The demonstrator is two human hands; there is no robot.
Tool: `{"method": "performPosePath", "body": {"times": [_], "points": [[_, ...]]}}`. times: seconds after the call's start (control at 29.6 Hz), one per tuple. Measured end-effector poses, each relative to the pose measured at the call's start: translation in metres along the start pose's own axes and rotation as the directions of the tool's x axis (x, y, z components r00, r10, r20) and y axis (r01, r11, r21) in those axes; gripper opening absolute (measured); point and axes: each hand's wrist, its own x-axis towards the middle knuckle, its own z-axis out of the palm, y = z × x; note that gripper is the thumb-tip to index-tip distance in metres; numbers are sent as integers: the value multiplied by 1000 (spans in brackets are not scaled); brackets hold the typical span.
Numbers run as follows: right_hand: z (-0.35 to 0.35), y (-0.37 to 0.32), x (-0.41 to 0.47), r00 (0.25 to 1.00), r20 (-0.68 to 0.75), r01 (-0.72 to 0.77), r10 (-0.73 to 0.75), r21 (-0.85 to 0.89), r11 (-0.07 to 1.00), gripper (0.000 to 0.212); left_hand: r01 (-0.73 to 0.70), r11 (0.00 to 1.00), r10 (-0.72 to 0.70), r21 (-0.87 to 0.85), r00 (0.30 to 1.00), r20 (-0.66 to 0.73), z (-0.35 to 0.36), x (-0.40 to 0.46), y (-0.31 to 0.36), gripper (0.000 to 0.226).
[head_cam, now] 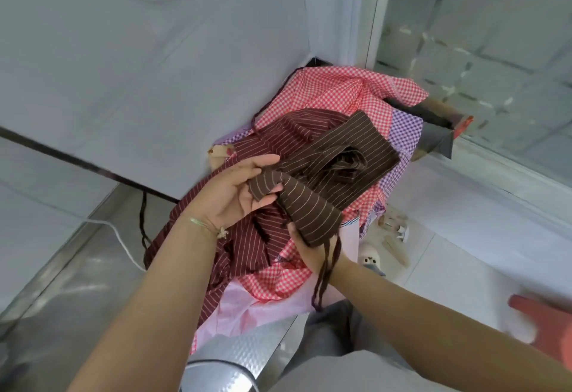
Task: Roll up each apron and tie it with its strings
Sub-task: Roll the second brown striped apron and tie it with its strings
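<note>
Brown apron (312, 203) in centre: dark brown, thin pale stripes; strings (325, 271) dark brown. Apron (247, 246) beneath it: maroon, thin white stripes. Far apron (334, 91): red-and-white check. Cloth (405, 138) at right: purple-and-white check. Near cloth (238, 308): plain pale pink. Wall (123, 66) at left: plain pale grey-white. Floor (448, 268) at right: white tiles. Cord (120, 240) at left: white. Thin bracelet (204, 224) on left wrist: pale gold-green.

We see a dark brown pinstriped apron (325, 172) folded into a narrow roll, lifted above the heap, its strings (328, 271) dangling at the near end. Beneath lie a maroon striped apron (247, 246) and red checked aprons (334, 94), crumpled.
</note>
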Motion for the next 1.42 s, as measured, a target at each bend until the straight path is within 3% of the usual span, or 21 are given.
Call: {"method": "performPosePath", "body": {"times": [0.07,0.14,0.17,0.2,0.24,0.27,0.37,0.51,0.61,0.74,0.88,0.95,1.05,1.08,1.15,1.18,1.22,1.25,1.32,1.39,1.42], "points": [[-24,-17,6,961,-268,97,-62,117,988,77,-54,998,51,40,996,70,26,23,17,31],[-71,-13,39,900,-436,68,15,175,982,62,-131,922,132,365,991,24,55,64,29,34],[-92,-3,60,895,-431,-2,112,249,969,59,-143,751,227,645,973,-48,63,82,27,43],[-110,9,79,892,-392,-84,224,345,935,61,-85,479,334,874,938,-92,67,103,22,55],[-117,21,90,886,-350,-155,305,396,905,62,0,247,385,969,918,-98,64,112,12,64],[-122,33,97,870,-348,-185,349,427,885,63,66,113,360,991,927,-102,60,122,1,70],[-133,66,110,854,-263,-264,449,524,810,71,118,-34,235,992,966,-107,49,141,-43,75],[-142,59,117,843,-333,-250,422,452,856,63,201,-201,440,959,893,-95,49,153,-63,61],[-143,57,122,805,-429,-278,409,335,900,64,236,-243,459,941,882,-103,52,165,-55,52],[-159,64,135,795,-333,-388,507,363,847,72,261,-273,315,926,934,-170,54,185,-45,44],[-174,67,145,804,-242,-511,544,186,839,94,328,199,53,924,937,-344,48,197,-27,68],[-194,75,146,783,-74,-621,618,-29,783,108,370,431,-112,823,927,-357,46,202,-13,73],[-240,52,124,655,-11,-664,755,-486,569,45,402,596,-313,695,913,-260,41,203,0,49],[-251,40,119,678,-86,-621,730,-598,507,32,403,597,-344,693,910,-232,42,201,1,45],[-266,46,149,802,-406,-593,438,-630,502,35,382,599,-363,704,913,-187,43,200,1,46],[-270,57,170,838,-433,-545,333,-693,471,43,362,604,-365,710,918,-156,45,199,0,46],[-277,129,229,904,-383,-427,189,-789,442,67,322,600,-359,732,926,-113,50,195,2,44],[-271,207,281,975,-192,-220,109,-874,433,103,269,570,-358,776,932,-60,56,193,5,42],[-241,201,313,961,256,195,103,-895,402,146,114,413,-340,904,940,37,70,190,18,46],[-213,103,291,862,424,343,277,-892,296,134,-31,203,-324,979,941,97,84,184,37,55],[-199,-15,240,833,489,432,260,-868,246,115,-62,146,-324,987,940,107,87,178,50,53]]}}
